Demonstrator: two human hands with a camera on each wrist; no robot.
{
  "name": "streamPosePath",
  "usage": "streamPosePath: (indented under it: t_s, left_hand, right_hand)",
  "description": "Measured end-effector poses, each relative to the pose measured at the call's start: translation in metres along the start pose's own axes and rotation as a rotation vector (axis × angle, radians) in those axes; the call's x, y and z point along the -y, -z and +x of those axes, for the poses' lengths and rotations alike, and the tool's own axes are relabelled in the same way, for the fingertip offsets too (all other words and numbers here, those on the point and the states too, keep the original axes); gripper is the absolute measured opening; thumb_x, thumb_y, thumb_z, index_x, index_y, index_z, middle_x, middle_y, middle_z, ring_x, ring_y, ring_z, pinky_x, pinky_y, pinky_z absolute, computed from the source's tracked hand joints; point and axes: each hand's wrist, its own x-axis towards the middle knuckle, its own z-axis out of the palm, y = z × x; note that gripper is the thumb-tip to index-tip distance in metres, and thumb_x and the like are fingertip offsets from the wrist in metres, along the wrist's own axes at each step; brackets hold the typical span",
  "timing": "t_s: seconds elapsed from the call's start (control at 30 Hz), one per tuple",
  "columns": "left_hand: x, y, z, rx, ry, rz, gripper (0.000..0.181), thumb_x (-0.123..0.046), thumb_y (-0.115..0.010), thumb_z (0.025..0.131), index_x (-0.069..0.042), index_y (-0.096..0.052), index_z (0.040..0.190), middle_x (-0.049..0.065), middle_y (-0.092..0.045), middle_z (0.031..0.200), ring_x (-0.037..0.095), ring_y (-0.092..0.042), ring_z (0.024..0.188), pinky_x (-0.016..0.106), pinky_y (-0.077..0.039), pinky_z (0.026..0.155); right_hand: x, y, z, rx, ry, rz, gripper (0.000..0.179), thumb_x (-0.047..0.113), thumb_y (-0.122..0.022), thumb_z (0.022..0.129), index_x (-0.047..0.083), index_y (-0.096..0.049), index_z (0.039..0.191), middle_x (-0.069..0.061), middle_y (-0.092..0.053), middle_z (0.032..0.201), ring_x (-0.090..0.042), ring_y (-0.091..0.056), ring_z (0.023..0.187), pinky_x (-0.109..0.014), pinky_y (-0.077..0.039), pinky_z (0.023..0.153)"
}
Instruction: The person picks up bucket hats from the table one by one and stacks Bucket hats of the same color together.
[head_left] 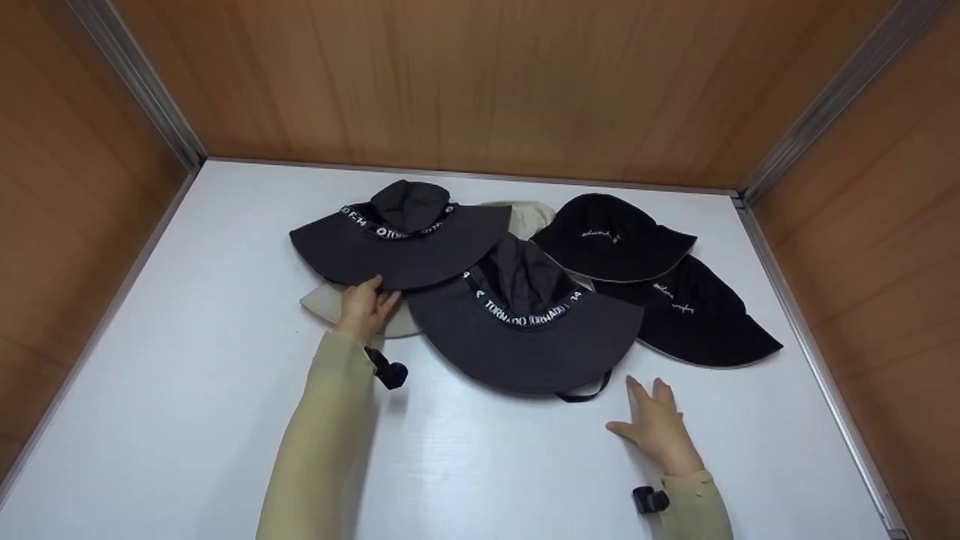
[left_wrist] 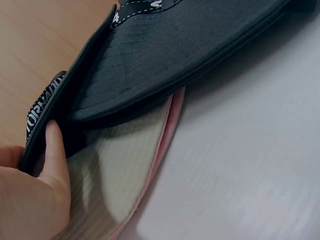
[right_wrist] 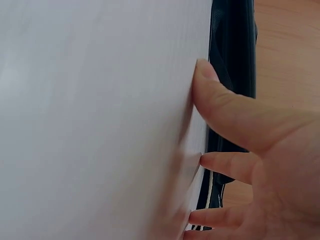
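Hats in a pile on white worktop (head_left: 225, 420), wood-panelled walls around it. Landmark: near dark grey wide-brim fabric hat with white-lettered band (head_left: 525, 322), sitting mid-pile.

Left hand (head_left: 365, 306): grips front brim edge of second dark grey wide-brim hat with lettered band (head_left: 397, 240), which lies left of and behind the landmark hat. Left wrist view shows thumb (left_wrist: 55, 150) under that brim, brim edge lifted slightly. Beneath it, beige fabric hat (head_left: 322, 304) with pinkish edge, flat on the worktop, partly covered by both grey hats; its crown peeks out behind the landmark hat.

Right hand (head_left: 658, 426): open, fingers spread and straight, resting on the worktop just right of and in front of the landmark hat's brim, holding nothing. Near the black chin strap loop (head_left: 583, 393) hanging off that brim, not touching it.

Right of the landmark hat: two black bucket hats with small white script, rear one (head_left: 611, 236) overlapping front one (head_left: 694, 311).

Both arms in beige sleeves.
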Motion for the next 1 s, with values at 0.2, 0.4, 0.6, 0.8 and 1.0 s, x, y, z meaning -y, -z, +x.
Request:
streamPosePath:
  t_s: [0.2, 0.4, 0.6, 0.8, 1.0]
  left_hand:
    - [-0.003, -0.001, -0.004, 0.027, -0.072, -0.007, 0.06, -0.008, -0.033, 0.102, -0.016, -0.004, 0.153, 0.007, -0.021, 0.156, 0.017, -0.029, 0.14, 0.028, -0.035, 0.109]
    - [-0.008, -0.004, -0.011, 0.092, -0.169, -0.018, 0.055, -0.008, -0.033, 0.102, -0.018, -0.011, 0.152, 0.006, -0.024, 0.155, 0.017, -0.03, 0.14, 0.03, -0.034, 0.11]
    - [-0.015, -0.013, -0.022, 0.105, -0.208, -0.048, 0.05, -0.009, -0.038, 0.101, -0.014, -0.019, 0.148, 0.009, -0.033, 0.15, 0.018, -0.038, 0.136, 0.031, -0.037, 0.108]
    - [-0.019, -0.02, -0.043, 0.192, -0.239, -0.103, 0.051, -0.007, -0.037, 0.101, -0.013, -0.019, 0.148, 0.008, -0.033, 0.15, 0.018, -0.035, 0.137, 0.033, -0.033, 0.111]
    - [-0.014, -0.022, -0.066, 0.254, -0.297, -0.079, 0.032, -0.006, -0.04, 0.1, -0.01, -0.036, 0.131, 0.002, -0.06, 0.111, 0.012, -0.061, 0.104, 0.027, -0.051, 0.091]
  right_hand:
    - [0.003, -0.001, 0.001, -0.01, 0.027, -0.036, 0.088, 0.034, -0.076, 0.077, -0.005, -0.032, 0.143, -0.045, -0.011, 0.143, -0.06, -0.008, 0.133, -0.076, -0.015, 0.097]
    - [0.007, -0.001, 0.001, -0.014, 0.044, -0.044, 0.087, 0.033, -0.076, 0.077, -0.005, -0.032, 0.142, -0.046, -0.013, 0.142, -0.06, -0.009, 0.133, -0.076, -0.016, 0.096]
    - [0.006, 0.001, 0.004, 0.01, 0.04, -0.051, 0.087, 0.034, -0.076, 0.077, -0.005, -0.033, 0.142, -0.046, -0.013, 0.142, -0.061, -0.011, 0.132, -0.075, -0.019, 0.098]
    - [0.008, 0.018, 0.004, 0.016, 0.045, 0.026, 0.074, 0.037, -0.067, 0.086, -0.007, -0.038, 0.139, -0.042, -0.027, 0.14, -0.056, -0.027, 0.13, -0.064, -0.029, 0.104]
    - [0.022, 0.038, 0.008, -0.099, 0.079, 0.263, 0.048, 0.027, -0.058, 0.094, -0.004, -0.051, 0.13, -0.028, -0.058, 0.121, -0.041, -0.058, 0.109, -0.047, -0.048, 0.092]
